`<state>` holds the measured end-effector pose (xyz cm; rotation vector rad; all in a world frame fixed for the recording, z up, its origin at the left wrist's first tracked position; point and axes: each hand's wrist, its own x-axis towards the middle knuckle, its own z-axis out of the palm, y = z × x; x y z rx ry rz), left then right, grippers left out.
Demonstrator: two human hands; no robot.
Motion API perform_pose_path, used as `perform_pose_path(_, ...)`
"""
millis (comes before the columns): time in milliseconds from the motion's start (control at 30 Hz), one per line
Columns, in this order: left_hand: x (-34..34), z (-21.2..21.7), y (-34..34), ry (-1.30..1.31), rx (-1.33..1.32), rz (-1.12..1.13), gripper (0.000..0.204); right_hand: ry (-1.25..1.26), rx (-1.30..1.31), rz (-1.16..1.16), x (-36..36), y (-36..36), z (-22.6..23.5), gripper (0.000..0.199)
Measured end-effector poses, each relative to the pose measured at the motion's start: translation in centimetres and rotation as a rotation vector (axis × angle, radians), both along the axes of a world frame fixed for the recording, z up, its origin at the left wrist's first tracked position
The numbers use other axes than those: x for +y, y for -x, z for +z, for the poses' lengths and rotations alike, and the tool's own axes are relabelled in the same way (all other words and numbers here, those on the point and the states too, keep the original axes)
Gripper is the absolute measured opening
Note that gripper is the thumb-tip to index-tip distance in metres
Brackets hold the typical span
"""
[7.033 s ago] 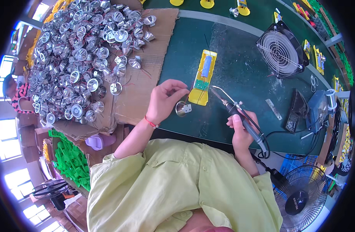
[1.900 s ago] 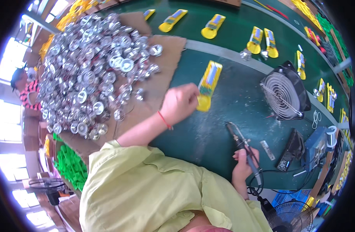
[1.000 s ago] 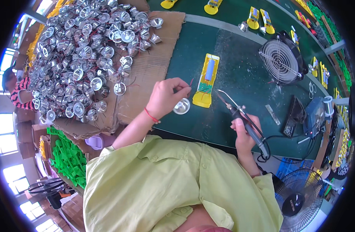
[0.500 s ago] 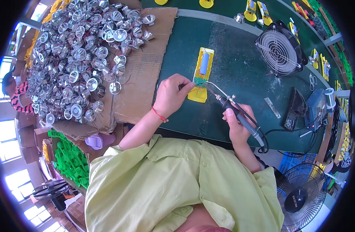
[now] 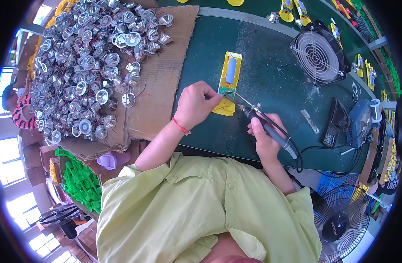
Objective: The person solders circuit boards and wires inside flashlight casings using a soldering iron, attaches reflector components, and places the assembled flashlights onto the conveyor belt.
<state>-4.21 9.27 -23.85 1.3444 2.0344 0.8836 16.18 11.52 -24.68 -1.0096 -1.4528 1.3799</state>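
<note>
A soldering iron (image 5: 271,132) with a thin curved metal tube beside its tip is gripped in my right hand (image 5: 267,138). Its tip meets the small green circuit board (image 5: 227,91) that lies in a yellow plastic housing (image 5: 226,108). Above the board, a blue cylindrical battery (image 5: 231,71) sits lengthwise in the same housing. My left hand (image 5: 195,103) pinches at the board's left edge, thumb and forefinger together; whatever they hold is too small to make out. Thin red wires trail over the housing's lower part.
Silver reflector cups (image 5: 85,87) with wires are heaped on cardboard (image 5: 159,87) at left. A square fan (image 5: 317,57), a metal strip (image 5: 309,121), a blue soldering station (image 5: 359,120) and a solder spool (image 5: 375,111) stand right. Below right is a floor fan (image 5: 339,225); another person (image 5: 23,111) is far left.
The iron and my right hand have shifted slightly left, bringing the tip onto the board. My left hand stays nearly in place at the board's edge.
</note>
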Motion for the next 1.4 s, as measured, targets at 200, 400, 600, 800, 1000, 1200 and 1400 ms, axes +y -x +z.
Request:
perform_pose_path(200, 0.1, -0.2, 0.1, 0.031, -0.069, 0.027, 0.025, 0.069, 0.107, -0.104, -0.2, -0.3, 0.4, 0.018)
perform_pose_path(400, 0.1, -0.2, 0.2, 0.017, -0.062, 0.025, 0.025, 0.052, 0.12, -0.13, -0.4, -1.5, 0.4, 0.017)
perform_pose_path(600, -0.7, 0.5, -0.3, -0.123, 0.141, -0.046, 0.017, 0.066, 0.11, -0.104, -0.6, -2.2, 0.5, 0.017)
perform_pose_path(800, -2.6, 0.4, 0.5, -0.466, 0.35, -0.311, 0.009, 0.059, 0.085, -0.08, -0.6, -2.6, 0.6, 0.018)
perform_pose_path(1000, -2.3, -0.3, -0.3, -0.232, 0.11, -0.094, 0.01, 0.044, 0.09, -0.055, -0.7, -2.1, 0.7, 0.019)
perform_pose_path(1200, -1.7, -0.8, -0.3, -0.151, 0.054, -0.046, 0.013, -0.068, 0.005, -0.003, -0.6, -1.3, 0.1, 0.017)
perform_pose_path(1400, -1.3, -0.6, -0.6, -0.124, 0.024, -0.031, 0.015, -0.055, -0.004, -0.011, -0.4, -0.9, -0.1, 0.016)
